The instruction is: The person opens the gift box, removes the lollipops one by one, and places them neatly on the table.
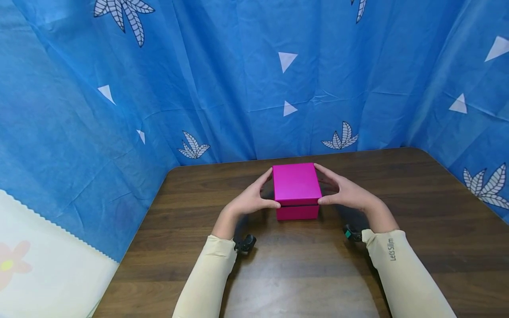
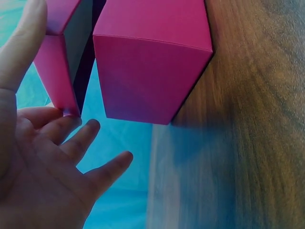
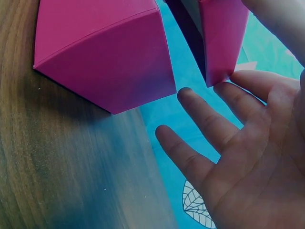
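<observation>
A bright pink square box stands toward the far side of the wooden table, its lid (image 1: 297, 182) raised just over its base (image 1: 297, 212). My left hand (image 1: 250, 198) grips the lid's left side, thumb at the near corner and fingers at the far one. On the opposite side my right hand (image 1: 350, 192) holds the lid in the same way. Both wrist views show a gap between the lid (image 2: 53, 67) and the base (image 3: 114, 62), which rests on the table. Some lower fingers of each hand spread free of the box. The inside of the base is hidden.
The brown wooden table (image 1: 302, 274) extends around the box. Blue curtains (image 1: 246, 79) with white leaves and triangles hang behind it and along the sides. A pale cloth (image 1: 47, 265) with a flower print is at the lower left. Each wrist wears a small black camera (image 1: 245, 243).
</observation>
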A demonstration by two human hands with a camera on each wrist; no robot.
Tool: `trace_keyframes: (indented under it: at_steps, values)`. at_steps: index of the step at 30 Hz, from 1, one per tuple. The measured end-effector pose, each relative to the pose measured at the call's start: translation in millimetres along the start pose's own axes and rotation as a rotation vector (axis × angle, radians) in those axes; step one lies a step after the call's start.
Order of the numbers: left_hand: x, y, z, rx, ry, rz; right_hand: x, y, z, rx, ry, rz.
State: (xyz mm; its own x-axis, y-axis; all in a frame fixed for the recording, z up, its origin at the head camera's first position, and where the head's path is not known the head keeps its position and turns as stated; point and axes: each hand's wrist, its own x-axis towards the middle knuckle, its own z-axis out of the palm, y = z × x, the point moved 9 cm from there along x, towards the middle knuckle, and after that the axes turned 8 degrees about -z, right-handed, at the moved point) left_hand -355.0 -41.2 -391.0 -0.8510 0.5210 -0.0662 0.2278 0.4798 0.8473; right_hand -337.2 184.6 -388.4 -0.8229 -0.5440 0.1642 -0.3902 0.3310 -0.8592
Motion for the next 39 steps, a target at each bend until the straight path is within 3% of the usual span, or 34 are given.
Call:
trace_keyframes:
  at_steps: [11, 16, 25, 35, 39]
  values:
    - [-2.5, 6.1, -6.1, -0.058, 0.045, 0.015, 1.3, -11.3, -1.1, 0.055, -0.017, -0.043]
    - [-3.2, 10.5, -9.3, -0.116, 0.053, 0.05, 4.6, -18.9, -0.8, 0.027, -0.019, -0.08]
    - [-5.7, 13.6, -14.4, -0.21, 0.07, 0.087, 7.3, -25.4, -7.1, -0.044, 0.093, -0.119]
    - [-3.5, 16.3, -10.6, -0.218, 0.074, 0.063, 6.2, -28.0, -16.4, -0.158, 0.226, -0.102]
    - [-3.4, 18.2, -10.2, -0.222, 0.068, 0.086, 5.3, -32.1, -20.5, -0.188, 0.286, -0.141]
